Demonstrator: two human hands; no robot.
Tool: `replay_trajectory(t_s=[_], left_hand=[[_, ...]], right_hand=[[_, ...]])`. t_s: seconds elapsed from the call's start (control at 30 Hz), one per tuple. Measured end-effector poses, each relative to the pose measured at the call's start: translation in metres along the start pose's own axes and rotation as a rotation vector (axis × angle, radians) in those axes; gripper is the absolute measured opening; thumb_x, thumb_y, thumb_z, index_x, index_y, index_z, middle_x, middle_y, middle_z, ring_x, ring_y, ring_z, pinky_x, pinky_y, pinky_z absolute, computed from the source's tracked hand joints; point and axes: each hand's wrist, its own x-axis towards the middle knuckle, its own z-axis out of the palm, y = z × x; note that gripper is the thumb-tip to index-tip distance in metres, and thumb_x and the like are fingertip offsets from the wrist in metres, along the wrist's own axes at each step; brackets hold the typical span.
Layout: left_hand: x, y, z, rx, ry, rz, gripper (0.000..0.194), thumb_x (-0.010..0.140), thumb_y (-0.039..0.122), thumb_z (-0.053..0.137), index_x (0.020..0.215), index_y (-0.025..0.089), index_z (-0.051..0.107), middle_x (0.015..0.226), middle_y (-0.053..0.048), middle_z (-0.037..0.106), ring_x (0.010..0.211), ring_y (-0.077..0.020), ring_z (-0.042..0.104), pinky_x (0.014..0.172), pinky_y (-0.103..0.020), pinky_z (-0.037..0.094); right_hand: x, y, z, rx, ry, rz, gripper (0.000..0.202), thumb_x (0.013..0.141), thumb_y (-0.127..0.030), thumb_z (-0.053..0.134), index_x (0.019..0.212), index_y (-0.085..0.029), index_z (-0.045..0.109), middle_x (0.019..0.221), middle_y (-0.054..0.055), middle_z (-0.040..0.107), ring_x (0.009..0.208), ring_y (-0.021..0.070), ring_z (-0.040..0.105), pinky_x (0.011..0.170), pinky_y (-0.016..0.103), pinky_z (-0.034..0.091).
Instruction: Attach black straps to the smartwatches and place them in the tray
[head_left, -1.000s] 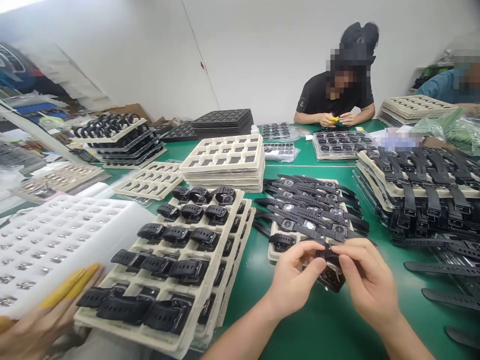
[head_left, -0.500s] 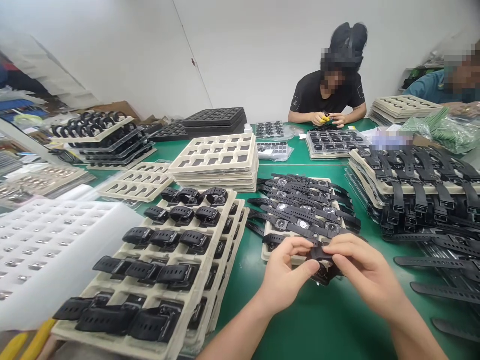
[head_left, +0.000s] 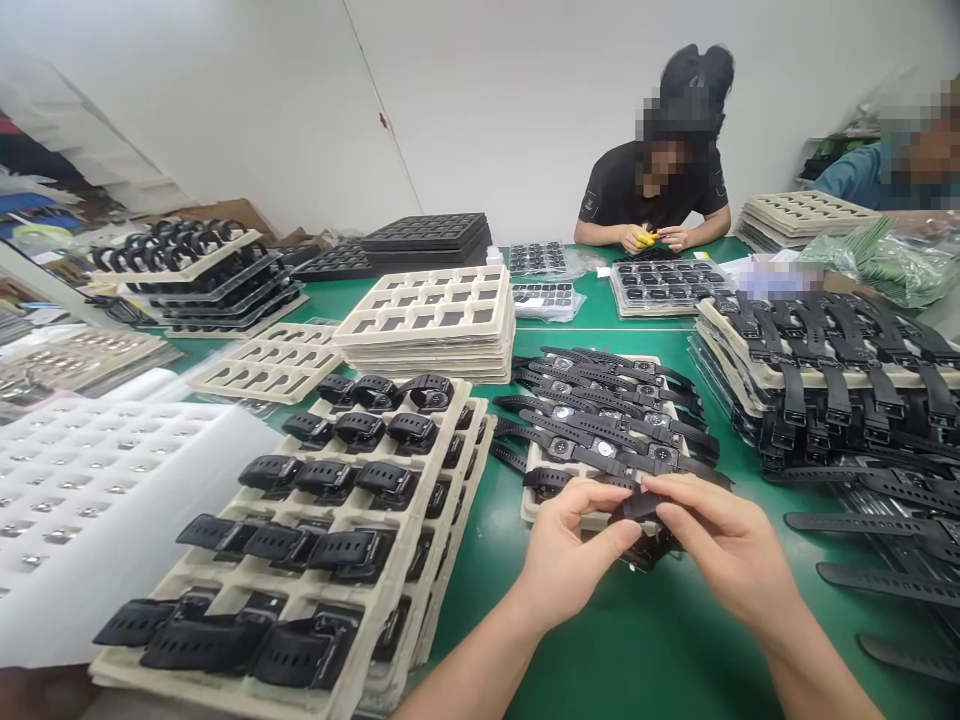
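Observation:
Between my two hands is a black smartwatch (head_left: 642, 506) with its strap curled round into a loop. My left hand (head_left: 574, 550) pinches it from the left, thumb and fingers closed on the strap. From the right, my right hand (head_left: 724, 545) grips the other part of the strap, its thumb near the strap's top. The fingers hide much of the watch. Just beyond them, several black watches with straps laid out flat (head_left: 600, 440) cover a beige tray (head_left: 534, 508).
At left, a stacked beige tray (head_left: 420, 490) carries rows of strapped watches; beside it lies a white foam tray (head_left: 217, 480). Empty beige trays (head_left: 427, 335) are stacked behind. More straps (head_left: 870, 525) hang at right. Across the green table (head_left: 622, 640), a co-worker (head_left: 652, 195) handles something yellow.
Both hands stay on the smartwatch, with my fingers shifting slightly along the strap. The view has drifted a little, and a yellow handle at the lower left is out of sight.

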Motion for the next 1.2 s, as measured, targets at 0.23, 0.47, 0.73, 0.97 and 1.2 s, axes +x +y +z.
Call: replay_trajectory(t_s=[0.23, 0.47, 0.73, 0.97, 1.2], left_hand=[[0.001, 0.002, -0.001, -0.016, 0.025, 0.073, 0.029, 0.074, 0.035, 0.085, 0.097, 0.017, 0.082, 0.091, -0.008, 0.068, 0.089, -0.0217, 0.066, 0.084, -0.034, 0.055], [-0.001, 0.005, -0.003, 0.011, 0.014, 0.051, 0.026, 0.076, 0.031, 0.083, 0.098, 0.017, 0.082, 0.092, -0.009, 0.070, 0.090, -0.0223, 0.066, 0.084, -0.034, 0.055], [-0.002, 0.004, -0.001, 0.021, 0.019, 0.064, 0.023, 0.075, 0.024, 0.081, 0.097, 0.018, 0.081, 0.095, -0.008, 0.070, 0.091, -0.0212, 0.067, 0.082, -0.030, 0.055], [-0.004, 0.010, 0.003, -0.173, -0.048, -0.125, 0.047, 0.067, 0.022, 0.085, 0.112, 0.019, 0.073, 0.091, -0.005, 0.069, 0.074, -0.0178, 0.066, 0.064, -0.027, 0.057], [-0.003, 0.003, 0.004, -0.094, -0.041, -0.007, 0.028, 0.067, 0.018, 0.084, 0.095, 0.020, 0.082, 0.092, -0.005, 0.065, 0.085, -0.0188, 0.064, 0.068, -0.026, 0.056]], right_hand=[[0.002, -0.003, 0.001, 0.107, -0.063, 0.024, 0.017, 0.092, -0.032, 0.070, 0.101, -0.031, 0.083, 0.102, 0.005, 0.081, 0.095, 0.0283, 0.078, 0.083, 0.039, 0.067], [0.001, -0.004, 0.007, 0.171, -0.004, 0.038, 0.014, 0.091, -0.035, 0.072, 0.096, -0.030, 0.084, 0.097, 0.006, 0.082, 0.090, 0.0287, 0.078, 0.079, 0.039, 0.068], [-0.004, 0.001, 0.012, 0.225, 0.039, 0.075, 0.012, 0.089, -0.035, 0.074, 0.094, -0.031, 0.085, 0.098, 0.006, 0.082, 0.091, 0.0290, 0.078, 0.081, 0.040, 0.067], [-0.009, 0.009, 0.007, 0.414, 0.034, 0.273, 0.023, 0.084, -0.038, 0.082, 0.105, -0.028, 0.082, 0.101, 0.007, 0.081, 0.087, 0.0266, 0.078, 0.072, 0.032, 0.068], [-0.001, 0.000, 0.004, 0.386, -0.009, 0.051, 0.014, 0.087, -0.027, 0.079, 0.098, -0.036, 0.083, 0.094, 0.001, 0.081, 0.086, 0.0223, 0.076, 0.074, 0.029, 0.065]])
